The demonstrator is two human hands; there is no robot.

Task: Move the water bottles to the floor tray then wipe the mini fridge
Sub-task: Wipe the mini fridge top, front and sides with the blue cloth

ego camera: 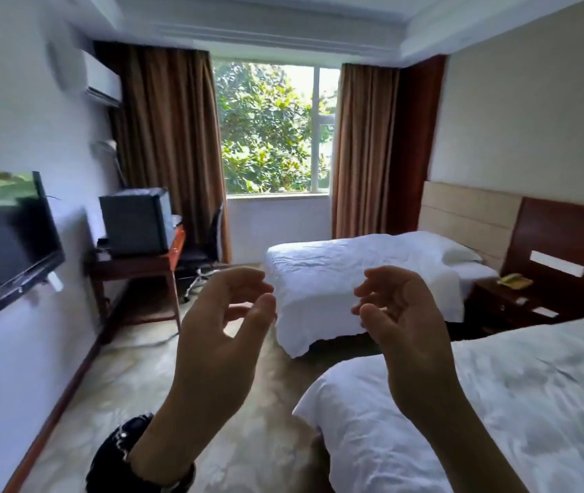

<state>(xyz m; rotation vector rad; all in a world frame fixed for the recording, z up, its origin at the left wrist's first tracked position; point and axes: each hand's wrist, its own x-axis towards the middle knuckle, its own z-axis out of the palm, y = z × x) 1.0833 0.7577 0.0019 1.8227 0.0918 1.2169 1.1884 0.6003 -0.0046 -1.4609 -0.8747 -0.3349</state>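
A dark grey mini fridge [135,222] stands on a red-brown desk [173,256] against the left wall, far ahead of me. My left hand [217,336] and my right hand [400,329] are raised in front of me, palms facing each other, fingers loosely curled, and they hold nothing. Both hands are well short of the fridge. I see no water bottles and no floor tray in this view.
A wall-mounted TV [5,243] juts out at the left. An office chair [203,254] sits by the desk. Two white beds, the near bed [496,403] and the far bed [361,279], fill the right side, with a carpeted aisle [134,386] between them and the left wall.
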